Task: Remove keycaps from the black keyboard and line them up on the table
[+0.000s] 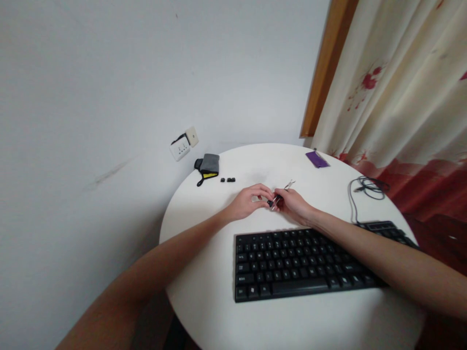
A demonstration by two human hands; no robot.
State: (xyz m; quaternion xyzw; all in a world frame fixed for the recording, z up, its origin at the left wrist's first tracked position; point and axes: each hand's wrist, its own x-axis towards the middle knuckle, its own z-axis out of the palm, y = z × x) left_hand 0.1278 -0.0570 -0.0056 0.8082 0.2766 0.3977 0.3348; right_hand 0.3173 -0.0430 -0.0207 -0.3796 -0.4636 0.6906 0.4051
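My left hand [251,200] pinches a small black keycap [270,203] between thumb and fingertips, just beyond the keyboard. Touching close beside it, my right hand [294,206] is closed around a keycap puller [290,184] with thin metal prongs. Its prongs stick out beyond the right hand at the top, and another metal part shows at the keycap; the fingers hide its middle. The black keyboard [292,265] lies nearest me, partly covered by my right forearm. Loose black keycaps [231,180] rest farther off to the left.
On the round white table [204,253], a grey cloth with yellow lining [210,164] sits at the far left. A purple packet [317,159] lies at the far right. The keyboard's cable [370,187] is coiled near the right edge. A wall socket [180,148] is behind.
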